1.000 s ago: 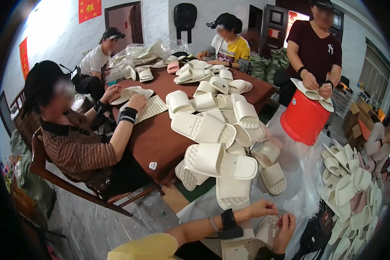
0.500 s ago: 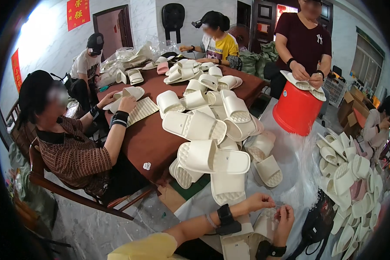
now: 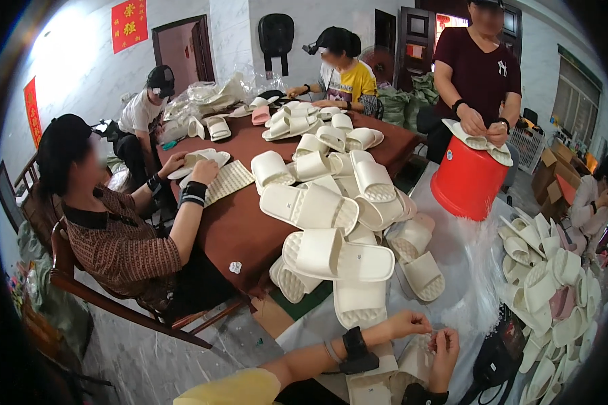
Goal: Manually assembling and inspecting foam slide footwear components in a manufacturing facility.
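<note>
My left hand is closed in a pinch close to my right hand, whose thumb and fingers are pinched as well. Whatever lies between the fingertips is too thin and small to make out. Just below the hands is a pair of cream slippers: one slipper sits under the fingertips, and the other slipper is partly covered by my left wrist. A spread bundle of thin clear plastic strands lies beyond my right hand. More cream slippers are piled ahead of my left hand.
A brown-covered table carries heaps of slippers. Several people work around it. One stands by an upturned red bucket with slippers on top. At the right lies a large slipper heap, beside a black bag.
The view has shifted slightly, so the scene sits a little lower and to the right. My hands stay pinched over the slippers, with the fingertips slightly closer together.
</note>
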Demonstrator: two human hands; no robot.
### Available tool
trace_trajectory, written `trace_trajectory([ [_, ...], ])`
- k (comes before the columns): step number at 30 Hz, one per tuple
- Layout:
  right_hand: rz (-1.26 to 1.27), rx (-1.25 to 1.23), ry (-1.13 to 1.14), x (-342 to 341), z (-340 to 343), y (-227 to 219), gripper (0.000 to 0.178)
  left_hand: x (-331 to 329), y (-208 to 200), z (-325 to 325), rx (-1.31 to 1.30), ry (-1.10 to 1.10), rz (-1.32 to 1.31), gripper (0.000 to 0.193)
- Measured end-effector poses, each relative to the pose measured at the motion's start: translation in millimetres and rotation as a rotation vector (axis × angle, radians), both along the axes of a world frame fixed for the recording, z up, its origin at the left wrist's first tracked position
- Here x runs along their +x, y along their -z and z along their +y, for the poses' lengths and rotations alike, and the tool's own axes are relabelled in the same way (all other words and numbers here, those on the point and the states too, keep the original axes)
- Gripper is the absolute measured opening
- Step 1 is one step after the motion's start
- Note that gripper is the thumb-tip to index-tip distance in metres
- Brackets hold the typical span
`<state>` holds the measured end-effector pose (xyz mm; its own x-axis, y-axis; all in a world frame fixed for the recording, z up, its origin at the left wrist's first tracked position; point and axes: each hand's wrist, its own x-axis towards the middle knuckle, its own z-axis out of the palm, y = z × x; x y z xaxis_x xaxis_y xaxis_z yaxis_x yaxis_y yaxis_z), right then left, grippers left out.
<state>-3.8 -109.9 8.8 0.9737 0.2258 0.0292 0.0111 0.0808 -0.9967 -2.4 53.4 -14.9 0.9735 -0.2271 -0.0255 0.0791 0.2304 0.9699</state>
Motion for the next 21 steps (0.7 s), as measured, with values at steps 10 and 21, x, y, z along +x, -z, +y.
trace_trajectory([
  [10, 0.042, 0.019, 0.093, 6.1, 1.6, 1.1, 0.013, -1.2, -11.5, 2.0, 0.106, 0.024, -0.025, 0.019],
  [21, -0.002, -0.065, -0.014, 0.5, -1.6, 5.7, 0.013, -4.3, -3.4, 3.3, 0.152, -0.055, 0.017, 0.018],
])
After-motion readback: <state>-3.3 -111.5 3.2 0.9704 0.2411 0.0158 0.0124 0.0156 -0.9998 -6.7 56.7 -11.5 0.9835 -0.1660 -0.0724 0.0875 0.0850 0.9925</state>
